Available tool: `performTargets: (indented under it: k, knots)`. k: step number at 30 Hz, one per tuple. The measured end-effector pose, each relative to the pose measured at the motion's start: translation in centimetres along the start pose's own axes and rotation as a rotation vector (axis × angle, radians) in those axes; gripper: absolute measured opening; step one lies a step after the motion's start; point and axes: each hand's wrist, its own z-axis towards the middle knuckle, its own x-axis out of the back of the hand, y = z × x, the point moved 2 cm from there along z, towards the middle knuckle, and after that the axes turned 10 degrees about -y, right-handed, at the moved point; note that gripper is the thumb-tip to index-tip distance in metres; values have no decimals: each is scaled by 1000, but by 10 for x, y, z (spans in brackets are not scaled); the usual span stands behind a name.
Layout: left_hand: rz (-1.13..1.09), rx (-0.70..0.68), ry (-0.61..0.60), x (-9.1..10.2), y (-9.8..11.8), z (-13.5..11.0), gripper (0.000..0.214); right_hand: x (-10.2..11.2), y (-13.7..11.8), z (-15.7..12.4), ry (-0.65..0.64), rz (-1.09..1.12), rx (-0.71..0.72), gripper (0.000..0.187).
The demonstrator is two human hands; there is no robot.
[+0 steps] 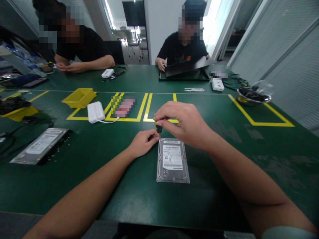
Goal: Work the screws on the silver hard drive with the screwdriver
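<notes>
A silver hard drive [171, 162] with a white label lies flat on the green table in front of me. Above its far left corner, my right hand [185, 122] pinches a short yellow-and-black screwdriver [159, 126] by the handle, held upright. My left hand [143, 143] rests on the table at that same corner. Its thumb and forefinger are brought together just below the screwdriver's handle; what they pinch, if anything, is too small to make out. The screwdriver's tip is hidden by the fingers.
Another hard drive [42, 146] lies at the left. A yellow bin [79, 98], a white power bank [96, 112] with a cable, and a metal bowl [253, 98] of dark parts stand farther back. Two people sit across the table; one holds a dark panel [189, 67].
</notes>
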Motion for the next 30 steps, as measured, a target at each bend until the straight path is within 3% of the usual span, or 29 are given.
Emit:
performTargets:
  k: [13, 21, 30]
  knots:
    - [-24, -13, -25, 0, 0, 0, 20, 1, 1, -2, 9, -12, -23, 15]
    - [-23, -19, -18, 1, 1, 1, 20, 1, 0, -1, 13, -42, -53, 6]
    - [-34, -10, -15, 0, -1, 1, 18, 1, 2, -1, 6, -44, -33, 13]
